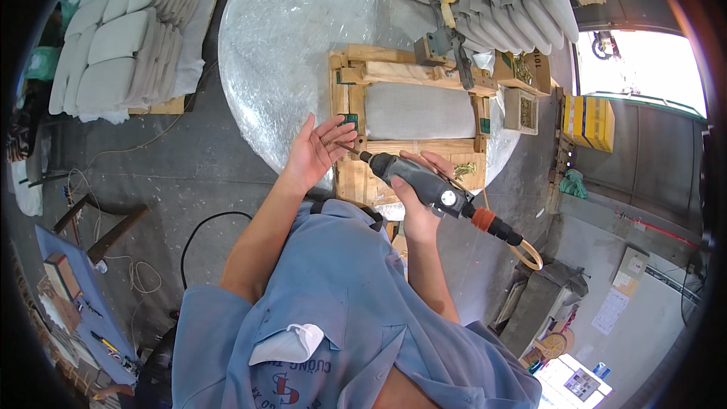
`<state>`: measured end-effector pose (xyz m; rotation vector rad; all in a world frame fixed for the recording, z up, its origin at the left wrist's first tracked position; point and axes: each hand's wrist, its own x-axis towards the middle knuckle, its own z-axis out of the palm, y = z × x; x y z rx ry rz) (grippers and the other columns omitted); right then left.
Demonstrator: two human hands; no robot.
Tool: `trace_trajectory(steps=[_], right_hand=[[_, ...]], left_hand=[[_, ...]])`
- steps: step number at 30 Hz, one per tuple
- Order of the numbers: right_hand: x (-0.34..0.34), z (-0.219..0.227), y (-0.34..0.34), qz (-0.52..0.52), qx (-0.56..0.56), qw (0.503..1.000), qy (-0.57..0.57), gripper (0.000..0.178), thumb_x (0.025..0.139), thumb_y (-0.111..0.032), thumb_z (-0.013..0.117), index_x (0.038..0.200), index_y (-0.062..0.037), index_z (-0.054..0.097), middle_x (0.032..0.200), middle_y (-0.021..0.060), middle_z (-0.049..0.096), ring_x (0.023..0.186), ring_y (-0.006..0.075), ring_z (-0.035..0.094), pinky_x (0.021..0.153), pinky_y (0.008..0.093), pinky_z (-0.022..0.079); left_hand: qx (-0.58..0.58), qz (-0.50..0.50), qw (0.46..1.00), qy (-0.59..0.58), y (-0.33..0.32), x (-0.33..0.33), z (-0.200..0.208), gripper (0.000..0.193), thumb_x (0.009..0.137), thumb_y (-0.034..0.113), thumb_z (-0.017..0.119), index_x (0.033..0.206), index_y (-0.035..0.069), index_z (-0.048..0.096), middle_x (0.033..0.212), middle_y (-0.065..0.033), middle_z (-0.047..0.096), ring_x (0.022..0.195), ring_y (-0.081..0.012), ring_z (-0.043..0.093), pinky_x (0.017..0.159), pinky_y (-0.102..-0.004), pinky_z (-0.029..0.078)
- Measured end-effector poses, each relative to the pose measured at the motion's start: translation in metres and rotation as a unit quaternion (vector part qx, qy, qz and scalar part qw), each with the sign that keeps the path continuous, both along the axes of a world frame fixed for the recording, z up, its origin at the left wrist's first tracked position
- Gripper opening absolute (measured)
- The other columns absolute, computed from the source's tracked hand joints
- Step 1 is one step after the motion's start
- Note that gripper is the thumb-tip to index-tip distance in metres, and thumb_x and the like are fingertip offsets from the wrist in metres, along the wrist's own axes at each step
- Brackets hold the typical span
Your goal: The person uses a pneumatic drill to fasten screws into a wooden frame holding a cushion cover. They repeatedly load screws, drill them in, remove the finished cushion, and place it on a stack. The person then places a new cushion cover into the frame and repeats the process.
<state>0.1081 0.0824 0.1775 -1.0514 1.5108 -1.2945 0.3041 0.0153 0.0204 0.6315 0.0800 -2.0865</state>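
My right hand [424,182] is wrapped round a black power screwdriver [413,178], its long bit pointing left. An orange collar and a pale hose are at the tool's rear. My left hand [316,153] lies palm up with its fingers stretched apart, at the tip of the bit. Small dark marks show at its fingers; whether they are screws I cannot tell. Just beyond both hands is a wooden frame [413,146] with green corner pieces, set round a grey padded panel [418,111]. A metal clamp [452,51] sits on its far rail.
Brass-coloured screws [463,170] lie on the frame's near right. A cardboard box [530,72] and a small wooden box [521,111] of hardware stand at right. The frame rests on a round, film-wrapped table [265,68]. Grey cushions [121,53] are stacked at far left, more [485,0] beyond.
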Motion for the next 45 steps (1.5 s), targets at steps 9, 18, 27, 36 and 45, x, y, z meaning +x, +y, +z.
trace_trajectory(steps=[9,18,27,36,45], right_hand=[[0.009,-0.008,0.001,0.023,0.007,1.0,0.0,0.066,0.083,0.004,0.08,0.139,-0.0055,0.046,0.13,0.0214,0.069,0.12,0.0277,0.068,0.11,0.0431,0.051],[0.014,-0.006,-0.005,0.017,0.005,1.0,-0.002,0.063,0.083,0.002,0.082,0.136,-0.0037,0.049,0.125,0.0199,0.069,0.116,0.0259,0.069,0.103,0.0404,0.056],[0.009,0.011,-0.009,-0.003,0.031,0.999,-0.041,0.065,0.084,0.003,0.08,0.139,-0.0051,0.045,0.128,0.021,0.069,0.123,0.0269,0.066,0.109,0.0427,0.051],[0.006,0.007,-0.008,0.0,0.023,0.999,-0.045,0.065,0.085,0.003,0.08,0.139,-0.0058,0.045,0.129,0.0208,0.068,0.122,0.027,0.066,0.11,0.0426,0.051],[-0.003,0.004,-0.005,-0.007,0.021,0.998,-0.063,0.065,0.085,0.003,0.081,0.139,-0.0066,0.046,0.13,0.021,0.068,0.119,0.0264,0.067,0.108,0.0418,0.051]], left_hand=[[0.01,0.001,1.0,-0.026,0.012,0.011,-0.01,0.073,0.114,0.059,0.035,0.151,-0.002,0.052,0.142,-0.0193,0.068,0.127,-0.0294,0.069,0.104,-0.0388,0.058],[0.032,-0.012,0.999,-0.042,0.013,0.019,-0.025,0.064,0.114,0.051,0.045,0.144,-0.003,0.058,0.132,-0.0183,0.072,0.117,-0.0265,0.073,0.1,-0.0382,0.061],[0.03,-0.067,0.997,0.034,0.026,0.014,-0.047,0.041,0.11,0.037,0.063,0.118,-0.002,0.071,0.097,-0.0104,0.079,0.086,-0.0234,0.08,0.082,-0.037,0.069],[0.059,-0.046,0.997,-0.037,0.026,0.013,-0.04,0.024,0.108,0.031,0.069,0.103,0.007,0.072,0.093,-0.004,0.077,0.081,-0.0168,0.079,0.078,-0.0364,0.07],[0.024,-0.047,0.998,-0.015,0.026,0.009,-0.04,0.017,0.109,0.026,0.067,0.105,0.01,0.069,0.091,-0.0009,0.074,0.078,-0.0134,0.075,0.084,-0.0361,0.069]])
